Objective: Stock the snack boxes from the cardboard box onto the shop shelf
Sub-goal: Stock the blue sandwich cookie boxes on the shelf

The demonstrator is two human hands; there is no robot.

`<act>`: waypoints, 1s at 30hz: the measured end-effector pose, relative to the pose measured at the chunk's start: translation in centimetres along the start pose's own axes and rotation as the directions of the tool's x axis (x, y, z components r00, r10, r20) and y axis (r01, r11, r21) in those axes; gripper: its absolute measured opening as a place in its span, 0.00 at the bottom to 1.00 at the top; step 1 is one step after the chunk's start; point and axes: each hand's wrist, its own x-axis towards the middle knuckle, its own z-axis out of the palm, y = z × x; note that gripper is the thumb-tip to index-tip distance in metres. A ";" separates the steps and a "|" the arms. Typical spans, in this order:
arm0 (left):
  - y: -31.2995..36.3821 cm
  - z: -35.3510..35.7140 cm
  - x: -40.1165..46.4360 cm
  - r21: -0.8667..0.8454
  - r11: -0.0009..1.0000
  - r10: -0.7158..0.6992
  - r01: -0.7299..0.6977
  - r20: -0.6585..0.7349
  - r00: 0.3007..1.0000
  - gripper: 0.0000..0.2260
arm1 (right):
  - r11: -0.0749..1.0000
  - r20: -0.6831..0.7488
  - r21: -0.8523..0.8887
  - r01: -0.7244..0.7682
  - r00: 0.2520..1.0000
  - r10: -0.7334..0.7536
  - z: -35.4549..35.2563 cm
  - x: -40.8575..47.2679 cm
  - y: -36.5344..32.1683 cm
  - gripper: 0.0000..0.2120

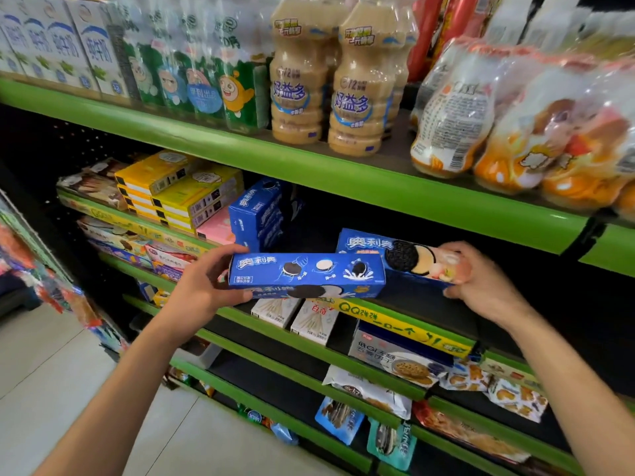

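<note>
My left hand [206,280] grips the left end of a long blue cookie box [305,271], held level in front of the second shelf [395,319]. A second long box shows just under it at the shelf's front edge. My right hand [481,280] grips the right end of another blue cookie box [388,254], which has a pink end and sits a little behind and to the right. More blue boxes [256,214] stand upright on the same shelf to the left. The cardboard box is out of view.
Yellow boxes [178,190] and pink boxes [216,228] are stacked left on that shelf. Drink bottles [357,94] and milk cartons [58,39] fill the shelf above. Lower green shelves hold white stick-snack boxes [309,319] and bagged snacks [378,389]. Tiled floor [51,372] lies at the left.
</note>
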 end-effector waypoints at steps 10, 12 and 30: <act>-1.0 0.2 -0.3 -0.070 0.996 0.063 -0.059 0.056 0.996 0.29 | 0.997 -0.078 0.043 0.059 0.995 -0.055 0.7 -0.6 0.9 0.37; -1.2 0.2 -0.5 -0.060 0.997 0.052 -0.050 0.045 0.998 0.29 | 0.999 -0.113 0.021 0.048 0.993 -0.045 0.8 -0.5 1.2 0.38; 0.6 2.3 -1.1 -0.383 0.918 -0.148 0.102 -0.093 0.985 0.23 | 0.998 -0.183 0.056 0.033 0.983 -0.022 1.5 -0.6 2.8 0.40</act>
